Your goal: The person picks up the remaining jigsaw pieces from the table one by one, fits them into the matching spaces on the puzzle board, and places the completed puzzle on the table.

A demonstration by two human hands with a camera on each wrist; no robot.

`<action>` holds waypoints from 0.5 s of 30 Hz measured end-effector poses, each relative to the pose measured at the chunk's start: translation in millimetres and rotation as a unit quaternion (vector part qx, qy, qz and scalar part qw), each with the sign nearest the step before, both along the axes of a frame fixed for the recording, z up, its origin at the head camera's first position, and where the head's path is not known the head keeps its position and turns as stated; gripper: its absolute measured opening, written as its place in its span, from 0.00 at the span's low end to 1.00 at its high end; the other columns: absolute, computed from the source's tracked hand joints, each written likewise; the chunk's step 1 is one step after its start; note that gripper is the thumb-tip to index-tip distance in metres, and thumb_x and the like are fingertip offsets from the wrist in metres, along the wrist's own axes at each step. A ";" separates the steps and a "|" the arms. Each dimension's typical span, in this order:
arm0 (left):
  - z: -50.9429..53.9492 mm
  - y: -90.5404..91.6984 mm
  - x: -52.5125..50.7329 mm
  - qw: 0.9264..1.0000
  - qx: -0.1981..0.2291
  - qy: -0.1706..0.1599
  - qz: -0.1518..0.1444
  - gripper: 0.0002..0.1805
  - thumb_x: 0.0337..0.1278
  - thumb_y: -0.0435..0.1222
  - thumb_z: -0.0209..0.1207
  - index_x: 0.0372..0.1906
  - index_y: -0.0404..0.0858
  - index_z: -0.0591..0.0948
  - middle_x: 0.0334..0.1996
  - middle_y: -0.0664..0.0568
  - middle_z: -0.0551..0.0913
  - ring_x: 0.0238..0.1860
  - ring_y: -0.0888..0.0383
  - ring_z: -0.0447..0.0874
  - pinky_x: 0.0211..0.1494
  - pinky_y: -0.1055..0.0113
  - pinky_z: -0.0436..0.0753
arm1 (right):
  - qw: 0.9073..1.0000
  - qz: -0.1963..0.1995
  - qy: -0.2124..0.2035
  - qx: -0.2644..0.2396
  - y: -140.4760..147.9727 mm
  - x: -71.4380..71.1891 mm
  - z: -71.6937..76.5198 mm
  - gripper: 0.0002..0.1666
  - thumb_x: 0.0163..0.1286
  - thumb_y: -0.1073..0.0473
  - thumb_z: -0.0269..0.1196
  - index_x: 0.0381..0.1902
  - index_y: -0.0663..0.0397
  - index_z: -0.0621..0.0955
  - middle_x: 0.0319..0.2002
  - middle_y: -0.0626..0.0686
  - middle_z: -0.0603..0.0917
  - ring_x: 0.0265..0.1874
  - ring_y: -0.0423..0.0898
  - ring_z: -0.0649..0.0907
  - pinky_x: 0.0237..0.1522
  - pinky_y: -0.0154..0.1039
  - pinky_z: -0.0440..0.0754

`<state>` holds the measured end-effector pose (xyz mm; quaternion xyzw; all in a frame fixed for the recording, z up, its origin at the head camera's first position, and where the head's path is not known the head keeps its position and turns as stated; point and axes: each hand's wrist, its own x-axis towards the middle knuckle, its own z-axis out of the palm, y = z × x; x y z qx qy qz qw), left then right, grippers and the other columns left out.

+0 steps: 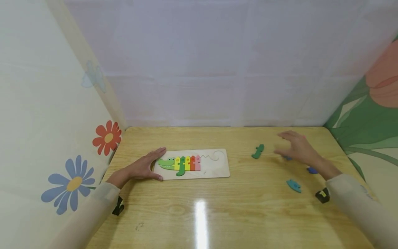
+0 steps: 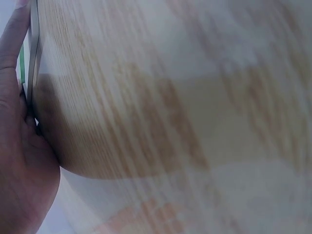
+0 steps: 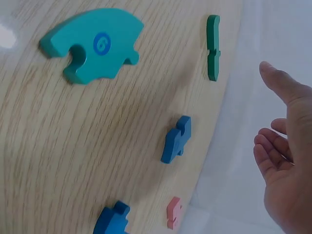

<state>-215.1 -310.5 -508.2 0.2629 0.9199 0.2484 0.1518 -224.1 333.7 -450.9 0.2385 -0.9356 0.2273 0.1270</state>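
Observation:
A pale wooden puzzle board (image 1: 217, 169) lies flat, a colourful crocodile filling its left part: green head, then yellow, green, orange and pink pieces. Its right part is bare wood with a curly tail outline. My left hand (image 1: 144, 165) spans the board's left end, thumb along the near corner and straight fingers at the far corner. Over the right side of the table my right hand (image 1: 295, 147) hovers with nothing in it, fingers loosely bent and thumb apart. Below it are two blue pieces (image 3: 176, 139) and a pink piece (image 3: 173, 213).
A green piece (image 1: 258, 151) lies between the board and my right hand. Closer to me is a teal piece (image 3: 97, 46) marked 6. White cloth (image 1: 186, 86) hangs behind the wooden table (image 1: 155, 211); flowered cloth hangs at both sides.

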 end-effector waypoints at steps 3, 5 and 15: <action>-0.3 0.2 0.4 1.000 0.001 -0.002 0.002 0.68 0.47 0.62 0.78 0.86 0.41 0.54 0.87 0.44 0.49 0.85 0.37 0.46 0.84 0.34 0.48 | 1.000 -0.001 -0.001 -0.001 5.4 -0.2 1.1 0.41 0.54 0.57 0.84 0.60 0.74 0.81 0.56 0.74 0.83 0.51 0.71 0.84 0.51 0.68 0.85; -0.6 0.3 0.6 1.000 0.001 -0.003 0.002 0.68 0.47 0.62 0.78 0.86 0.41 0.53 0.87 0.44 0.49 0.85 0.37 0.46 0.84 0.35 0.48 | 1.000 -0.002 -0.012 -0.003 8.9 0.0 1.8 0.42 0.54 0.56 0.83 0.61 0.74 0.81 0.56 0.74 0.83 0.52 0.72 0.84 0.51 0.69 0.84; -0.7 -0.8 0.5 1.000 -0.005 0.007 0.000 0.67 0.48 0.62 0.77 0.86 0.42 0.54 0.87 0.44 0.49 0.85 0.36 0.46 0.83 0.32 0.51 | 0.996 -0.003 -0.080 -0.026 29.7 -2.0 1.3 0.43 0.61 0.55 0.81 0.67 0.73 0.77 0.61 0.75 0.79 0.54 0.76 0.82 0.48 0.70 0.86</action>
